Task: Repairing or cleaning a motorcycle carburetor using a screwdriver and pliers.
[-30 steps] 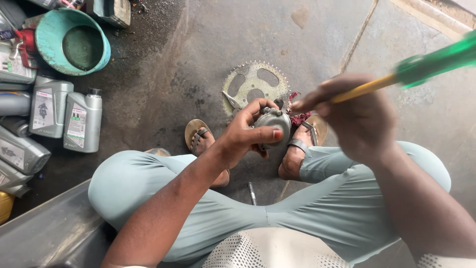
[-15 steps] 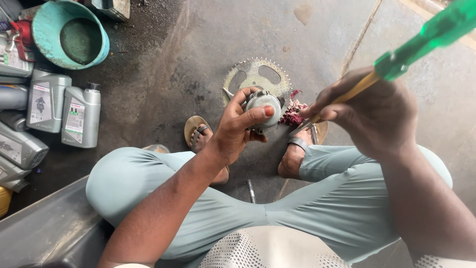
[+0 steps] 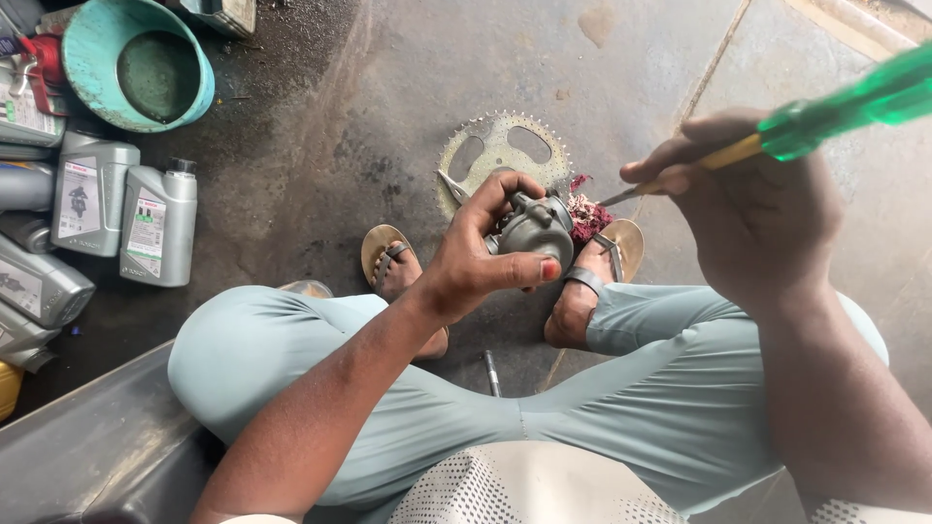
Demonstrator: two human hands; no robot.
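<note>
My left hand [image 3: 481, 254] grips a small grey metal engine part [image 3: 537, 228], holding it up above my sandalled feet. My right hand [image 3: 752, 218] holds a screwdriver with a green see-through handle [image 3: 854, 105]; its metal tip [image 3: 621, 197] points toward the part and sits just to the right of it, not touching. A red rag [image 3: 585, 215] lies right behind the part. On the concrete floor beyond it rests a toothed chain sprocket [image 3: 500, 155].
Grey oil bottles [image 3: 160, 225] stand in a group at the left, next to a teal plastic basin [image 3: 146, 60]. A dark metal surface [image 3: 87, 451] fills the lower left corner. A small metal rod [image 3: 492, 372] lies between my legs.
My left hand has turned the grey part and lowered it slightly. My right hand has drawn the screwdriver tip back to the right, away from the part.
</note>
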